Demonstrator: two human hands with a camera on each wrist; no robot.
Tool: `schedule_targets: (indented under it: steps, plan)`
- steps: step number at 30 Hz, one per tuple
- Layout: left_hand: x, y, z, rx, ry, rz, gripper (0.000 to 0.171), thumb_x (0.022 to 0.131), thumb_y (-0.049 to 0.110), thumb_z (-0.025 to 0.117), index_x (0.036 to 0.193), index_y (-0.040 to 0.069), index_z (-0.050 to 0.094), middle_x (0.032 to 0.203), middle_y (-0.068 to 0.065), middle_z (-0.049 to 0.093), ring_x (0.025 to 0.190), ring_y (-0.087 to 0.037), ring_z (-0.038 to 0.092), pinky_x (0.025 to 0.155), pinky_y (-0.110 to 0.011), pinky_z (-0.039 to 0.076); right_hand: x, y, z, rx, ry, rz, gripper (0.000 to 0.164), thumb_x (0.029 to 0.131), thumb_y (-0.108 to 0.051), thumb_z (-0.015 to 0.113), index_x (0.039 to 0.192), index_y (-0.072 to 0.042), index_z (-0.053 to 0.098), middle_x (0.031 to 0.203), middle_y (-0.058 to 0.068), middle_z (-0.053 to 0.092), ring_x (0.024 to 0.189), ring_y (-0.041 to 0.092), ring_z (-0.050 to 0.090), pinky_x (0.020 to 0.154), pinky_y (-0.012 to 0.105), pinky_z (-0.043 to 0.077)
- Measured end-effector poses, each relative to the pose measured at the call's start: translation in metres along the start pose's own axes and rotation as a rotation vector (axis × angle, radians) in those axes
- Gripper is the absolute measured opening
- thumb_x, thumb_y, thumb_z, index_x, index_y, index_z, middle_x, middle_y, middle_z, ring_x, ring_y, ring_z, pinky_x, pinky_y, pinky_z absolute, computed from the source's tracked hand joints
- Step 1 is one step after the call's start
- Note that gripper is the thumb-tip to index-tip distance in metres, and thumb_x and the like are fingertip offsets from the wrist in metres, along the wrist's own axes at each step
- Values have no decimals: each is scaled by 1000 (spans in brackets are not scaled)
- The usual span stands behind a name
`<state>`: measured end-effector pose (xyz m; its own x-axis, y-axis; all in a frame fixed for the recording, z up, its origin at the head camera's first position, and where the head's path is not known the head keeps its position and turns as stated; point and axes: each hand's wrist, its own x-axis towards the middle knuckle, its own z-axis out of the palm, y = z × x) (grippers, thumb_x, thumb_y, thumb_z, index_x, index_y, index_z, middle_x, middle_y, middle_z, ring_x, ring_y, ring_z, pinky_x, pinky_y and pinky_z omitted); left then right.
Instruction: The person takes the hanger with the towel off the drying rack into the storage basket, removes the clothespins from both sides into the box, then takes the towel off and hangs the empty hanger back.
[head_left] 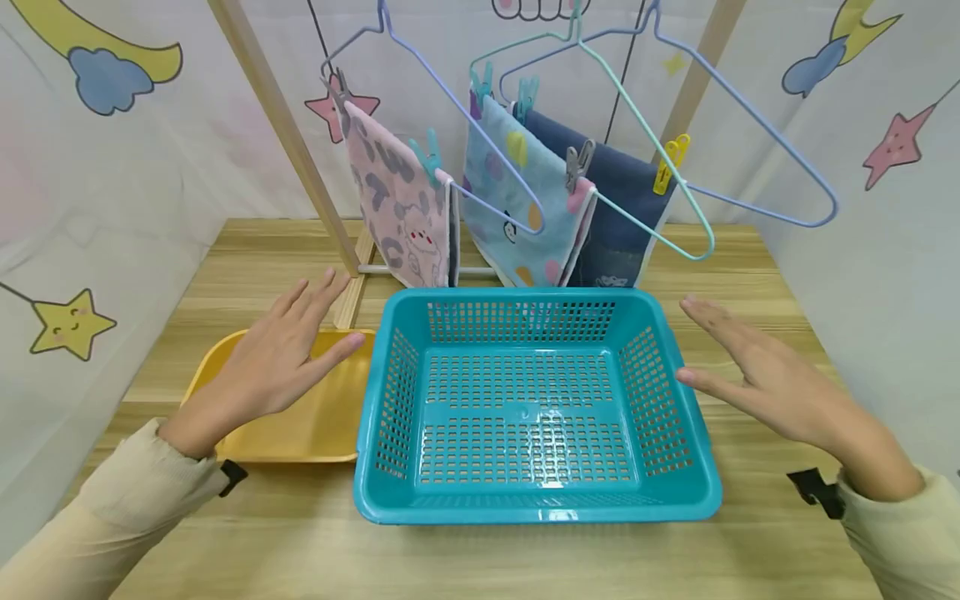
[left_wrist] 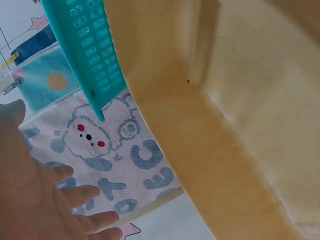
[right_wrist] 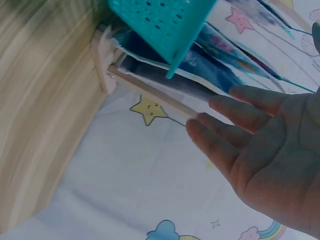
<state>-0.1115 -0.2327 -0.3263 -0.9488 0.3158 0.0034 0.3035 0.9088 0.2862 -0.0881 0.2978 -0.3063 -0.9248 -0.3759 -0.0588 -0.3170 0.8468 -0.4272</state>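
My left hand [head_left: 281,354] hovers with straight fingers over a yellow basin [head_left: 315,417], left of a teal plastic basket [head_left: 525,504]. Fingers extended, my right hand [head_left: 772,379] is held just right of the basket. Neither hand holds anything. Behind the basket hang a pink towel with a bear print [head_left: 397,192], a light blue towel with colored spots [head_left: 510,200] and a dark blue towel [head_left: 600,167]. Each is clipped to a hanger. In the left wrist view the left palm [left_wrist: 30,185] appears before the pink towel; the right palm [right_wrist: 280,150] shows in the right wrist view.
A wooden rack [head_left: 288,133] stands behind the basket on the wood-grain table [head_left: 525,567]. Hangers [head_left: 637,108] stick out toward me above the basket, with clothespins such as a yellow one [head_left: 670,165]. White cartoon-print cloth [head_left: 862,275] surrounds the table.
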Motion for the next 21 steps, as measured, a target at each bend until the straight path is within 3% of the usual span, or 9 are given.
schedule_targets:
  steps: [6,10,18,21]
  plan:
    - [5,1,-4,-24,23,13,77,103,57,42,163,23,8,170,-11,13,153,-48,18,122,-64,17,-2,-15,-5,13,-3,22,70,100,-42,61,160,-29,26,162,13,37,139,46,46,102,71,39]
    - [8,1,-8,-62,54,13,76,104,55,41,163,20,10,169,-12,18,152,-47,23,121,-65,20,-2,-24,-7,8,23,-10,60,101,-38,60,155,-22,39,155,10,49,128,44,58,96,67,47]
    - [16,-2,-19,-231,101,-46,73,107,53,35,163,15,7,168,-19,18,152,-46,21,120,-67,20,-1,-43,-10,-46,127,-153,42,99,-27,66,138,-13,60,134,5,68,110,28,72,83,42,59]
    - [20,-2,-25,-329,161,-48,71,108,48,33,162,10,6,167,-21,14,151,-48,20,119,-68,20,0,-48,-12,-62,143,-214,37,99,-22,65,135,-13,62,128,5,71,104,23,74,81,30,58]
